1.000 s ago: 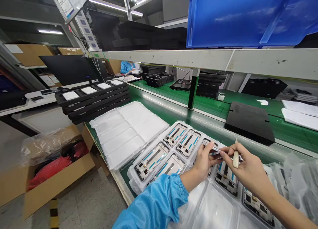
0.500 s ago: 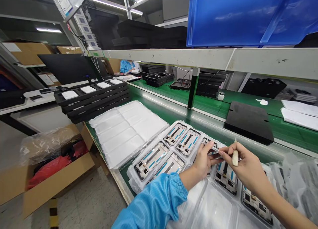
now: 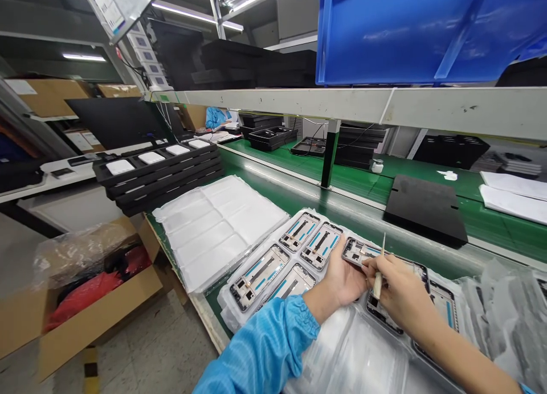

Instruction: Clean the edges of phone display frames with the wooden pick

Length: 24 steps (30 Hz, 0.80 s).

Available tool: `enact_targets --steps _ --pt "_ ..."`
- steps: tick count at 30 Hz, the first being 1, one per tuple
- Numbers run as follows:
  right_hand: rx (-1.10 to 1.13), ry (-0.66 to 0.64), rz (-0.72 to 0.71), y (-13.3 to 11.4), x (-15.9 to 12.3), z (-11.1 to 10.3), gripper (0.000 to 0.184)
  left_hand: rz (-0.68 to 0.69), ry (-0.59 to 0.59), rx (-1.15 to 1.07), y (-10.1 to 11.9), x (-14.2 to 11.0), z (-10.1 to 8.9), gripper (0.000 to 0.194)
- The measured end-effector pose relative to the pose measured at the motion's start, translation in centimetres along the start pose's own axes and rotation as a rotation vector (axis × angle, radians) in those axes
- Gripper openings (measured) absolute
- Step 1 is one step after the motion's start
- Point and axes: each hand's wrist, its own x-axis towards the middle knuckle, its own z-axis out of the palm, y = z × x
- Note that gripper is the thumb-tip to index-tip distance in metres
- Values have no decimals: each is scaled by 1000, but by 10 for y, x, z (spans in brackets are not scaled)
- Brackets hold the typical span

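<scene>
A phone middle frame [image 3: 358,250] with blue strips is lifted off the plastic tray [image 3: 226,294]. My left hand [image 3: 344,277] supports it from below, at its near-left end. My right hand [image 3: 395,286] is closed on a slim pointed tool [image 3: 378,284], off-white at its thick part, with the tip pointing up. The right fingers are at the near edge of the lifted frame; whether they also grip it I cannot tell. Several similar phone frames [image 3: 261,277] lie in the tray's pockets around and below my hands. The right forearm covers part of the tray.
White sheeting [image 3: 222,229] lies left of the tray, beside stacked black trays [image 3: 160,175]. Crumpled clear plastic trays [image 3: 499,303] are at right. A black foam block [image 3: 425,209] sits behind. Overhead are a shelf edge [image 3: 273,102] and blue bin [image 3: 384,35]. An open carton [image 3: 98,303] stands lower left.
The phone frame has been raised and turned so its inner side faces up. My left hand has opened out under it, and the tool in my right hand has shifted left.
</scene>
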Motion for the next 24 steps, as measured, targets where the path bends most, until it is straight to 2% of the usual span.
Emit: enact_targets --steps 4,7,11,15,18,24 --pt "-25 -36 -20 0 -1 2 15 -44 89 9 0 -4 11 65" --pt "29 -63 5 -1 -1 1 14 -32 111 -5 1 -4 11 64" --pt "130 14 75 -5 2 -3 10 -45 116 -43 2 -1 4 61" --pt "187 84 185 -7 6 -8 30 -61 98 12 2 -1 -2 64" --pt "198 102 236 -8 8 -11 37 -34 62 42 2 -2 -2 62" --pt "184 150 92 -12 10 -12 31 -17 56 36 2 -1 -4 61"
